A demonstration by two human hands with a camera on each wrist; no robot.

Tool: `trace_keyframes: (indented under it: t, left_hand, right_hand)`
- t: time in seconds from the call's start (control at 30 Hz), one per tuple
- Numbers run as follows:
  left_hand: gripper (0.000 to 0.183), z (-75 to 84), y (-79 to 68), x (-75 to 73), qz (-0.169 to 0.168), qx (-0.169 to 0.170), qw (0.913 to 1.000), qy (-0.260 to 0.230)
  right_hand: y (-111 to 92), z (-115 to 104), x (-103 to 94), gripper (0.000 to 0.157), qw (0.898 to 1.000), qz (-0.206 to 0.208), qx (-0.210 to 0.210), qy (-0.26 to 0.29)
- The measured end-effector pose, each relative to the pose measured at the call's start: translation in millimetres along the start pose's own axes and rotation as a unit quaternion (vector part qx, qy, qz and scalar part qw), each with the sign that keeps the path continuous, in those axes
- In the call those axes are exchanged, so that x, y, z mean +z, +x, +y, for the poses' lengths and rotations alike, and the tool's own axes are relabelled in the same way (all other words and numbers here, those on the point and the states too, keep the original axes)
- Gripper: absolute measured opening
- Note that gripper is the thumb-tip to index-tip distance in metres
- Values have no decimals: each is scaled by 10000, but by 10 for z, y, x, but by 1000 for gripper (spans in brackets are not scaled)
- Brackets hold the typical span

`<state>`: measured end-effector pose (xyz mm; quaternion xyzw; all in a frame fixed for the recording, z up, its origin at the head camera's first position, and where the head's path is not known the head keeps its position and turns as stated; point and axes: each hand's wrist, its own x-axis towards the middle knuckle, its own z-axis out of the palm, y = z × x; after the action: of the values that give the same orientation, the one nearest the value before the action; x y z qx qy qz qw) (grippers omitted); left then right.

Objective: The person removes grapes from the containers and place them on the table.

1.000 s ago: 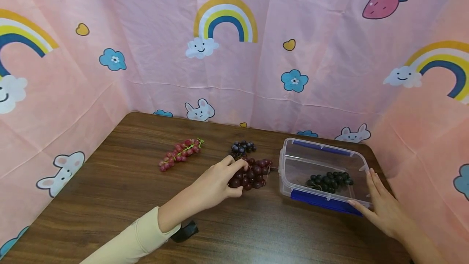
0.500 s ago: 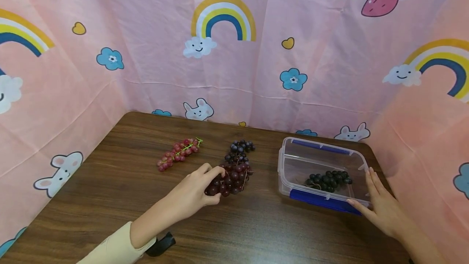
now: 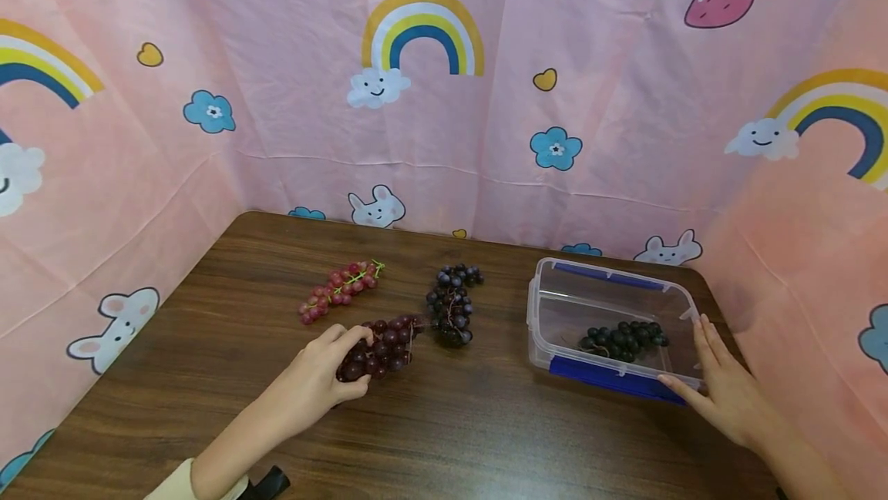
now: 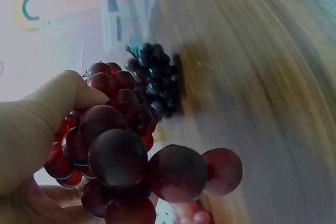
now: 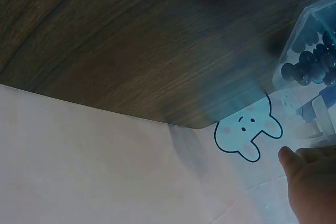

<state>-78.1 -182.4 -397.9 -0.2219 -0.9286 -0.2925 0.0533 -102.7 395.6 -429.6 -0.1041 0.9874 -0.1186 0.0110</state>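
Note:
My left hand (image 3: 315,377) grips a bunch of dark red grapes (image 3: 388,346) between thumb and fingers. In the left wrist view that bunch (image 4: 121,150) fills the grasp, with loose-hanging grapes beyond the fingers. At the right, my right hand (image 3: 728,392) rests on the near right corner of a clear plastic container (image 3: 537,330) with blue clips, fingers straight along its side and thumb at the front rim. A bunch of dark green-black grapes (image 3: 624,340) lies inside the container. The right wrist view shows the fingertips (image 5: 294,161) at the container's outside.
A blue-black bunch of grapes (image 3: 451,303) lies on the brown wooden table (image 3: 486,423), left of the container. Farther left is a pinkish-red bunch (image 3: 340,292) with a green stem. Pink patterned cloth (image 3: 451,153) stands around the table's back and sides.
My left hand has carried the dark red bunch leftward and toward me, away from the container, uncovering the blue-black bunch. My right hand and the container have stayed in place.

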Motion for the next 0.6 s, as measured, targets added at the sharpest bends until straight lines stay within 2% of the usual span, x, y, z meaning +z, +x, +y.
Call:
trace_keyframes:
  t: [0.2,0.47,0.6]
  left_hand:
    - [44,-148,-97,-12,72,-231,9997,-106]
    - [43,-349,-186,-5,108,-266,9995,-132]
    - [43,-438,-219,-4,77,-392,9991,-160]
  right_hand:
    - [-2,-1,-10,110,10000,-6,6,-60]
    - [-1,-7,-14,110,10000,-8,11,-90]
    - [-4,-19,-15,111,10000,-49,32,-42]
